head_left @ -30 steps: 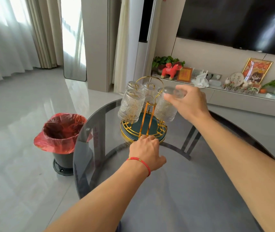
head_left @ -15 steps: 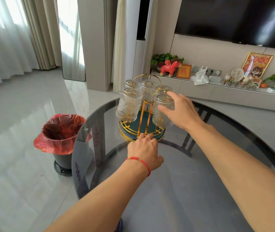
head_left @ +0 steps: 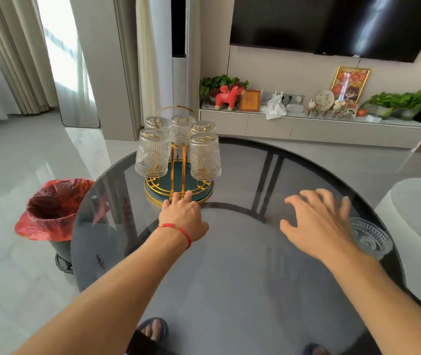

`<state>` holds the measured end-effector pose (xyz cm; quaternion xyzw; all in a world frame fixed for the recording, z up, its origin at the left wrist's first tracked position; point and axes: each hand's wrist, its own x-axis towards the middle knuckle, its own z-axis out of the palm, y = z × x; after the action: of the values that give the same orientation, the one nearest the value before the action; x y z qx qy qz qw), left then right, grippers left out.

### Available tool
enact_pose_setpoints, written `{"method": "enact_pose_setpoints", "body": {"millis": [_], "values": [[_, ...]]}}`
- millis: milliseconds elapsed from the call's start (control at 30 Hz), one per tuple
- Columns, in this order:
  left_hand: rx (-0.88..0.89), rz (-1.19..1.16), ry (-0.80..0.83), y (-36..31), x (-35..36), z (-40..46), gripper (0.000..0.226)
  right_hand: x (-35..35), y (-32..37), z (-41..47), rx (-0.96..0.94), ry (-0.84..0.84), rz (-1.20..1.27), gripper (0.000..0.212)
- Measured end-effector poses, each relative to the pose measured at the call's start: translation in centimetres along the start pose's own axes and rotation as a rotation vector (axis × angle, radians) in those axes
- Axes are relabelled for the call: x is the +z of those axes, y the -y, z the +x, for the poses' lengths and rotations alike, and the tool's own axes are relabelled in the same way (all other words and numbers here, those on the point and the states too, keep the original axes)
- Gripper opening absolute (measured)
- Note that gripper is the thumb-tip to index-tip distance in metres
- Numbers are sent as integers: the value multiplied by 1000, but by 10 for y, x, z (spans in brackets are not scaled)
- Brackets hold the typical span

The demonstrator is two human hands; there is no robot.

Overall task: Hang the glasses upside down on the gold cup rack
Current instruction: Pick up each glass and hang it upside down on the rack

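Note:
The gold cup rack point(head_left: 178, 185) with a teal base stands at the far left of the round glass table point(head_left: 230, 278). Several ribbed clear glasses hang upside down on it, one at the front left point(head_left: 153, 156) and one at the front right point(head_left: 205, 157). My left hand point(head_left: 182, 213) rests on the table with its fingertips touching the rack's base rim. My right hand point(head_left: 317, 221) hovers blurred over the table's right side, fingers spread and empty. Another ribbed glass point(head_left: 369, 238) stands on the table just right of that hand, partly hidden by it.
A bin with a red bag point(head_left: 53, 211) stands on the floor left of the table. A white seat point(head_left: 419, 221) is at the right. A TV shelf with plants and ornaments point(head_left: 306, 119) runs along the back wall. My slippered feet show through the glass.
My right hand has let go of the front right glass, which now hangs on the rack, and has swung back to the right near the glass on the table. My left hand stays at the base.

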<state>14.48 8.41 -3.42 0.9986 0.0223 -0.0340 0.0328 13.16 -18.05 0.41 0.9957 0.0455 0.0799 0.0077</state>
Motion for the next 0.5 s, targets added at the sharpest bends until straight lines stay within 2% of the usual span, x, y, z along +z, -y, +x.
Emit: {"method": "enact_pose_setpoints", "body": {"millis": [133,167,300,433,500], "values": [[-32,65,0,6,4,-2,53,-2,-32,-8,120,151,-31,66],[-11,90,-3,-10,4,-9,55,-8,-54,-21,160,168,-29,67],[-1,54,-75,-16,3,-16,54,-9,-71,-25,235,176,101,67],[116,-227,-185,-35,-4,-29,50,-11,-73,-27,270,153,141,71],[207,-388,-185,-47,-6,-38,47,-14,-72,-29,264,104,177,74]]}}
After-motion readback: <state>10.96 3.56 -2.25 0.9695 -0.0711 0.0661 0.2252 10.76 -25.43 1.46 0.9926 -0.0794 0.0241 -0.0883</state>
